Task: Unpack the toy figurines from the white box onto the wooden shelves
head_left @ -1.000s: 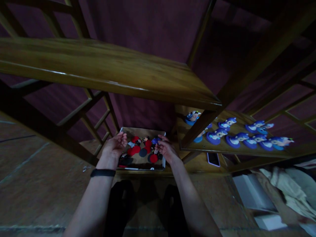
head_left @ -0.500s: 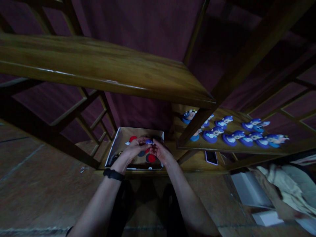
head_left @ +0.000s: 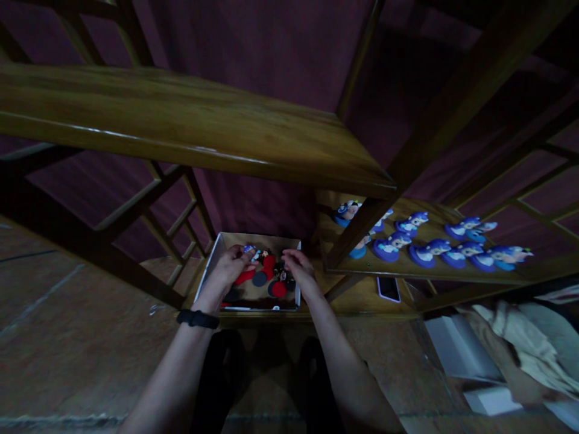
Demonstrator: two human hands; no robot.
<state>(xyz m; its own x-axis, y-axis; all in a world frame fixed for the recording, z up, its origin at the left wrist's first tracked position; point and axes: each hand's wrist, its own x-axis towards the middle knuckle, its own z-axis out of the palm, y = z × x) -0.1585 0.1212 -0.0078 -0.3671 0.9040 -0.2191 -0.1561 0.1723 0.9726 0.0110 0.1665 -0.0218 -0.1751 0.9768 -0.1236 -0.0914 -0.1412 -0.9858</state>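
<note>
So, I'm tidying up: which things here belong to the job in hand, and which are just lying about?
Likely job things:
- purple figurine at the left hand
- open box
- red pieces inside
- shelf figurines

Apparently lying about:
- phone
- pale boxes
- light cloth

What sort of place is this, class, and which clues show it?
Perhaps a shop or display area: figurines line a wooden shelf, with an open box of more figures nearby.

We wear a black band (head_left: 198,319) close around the left wrist; whether watch or plain strap, we cannot tell. Our forearms (head_left: 167,380), left hand (head_left: 230,267) and right hand (head_left: 299,269) are bare. Dark legwear (head_left: 221,367) shows below, its details lost in shadow.
</note>
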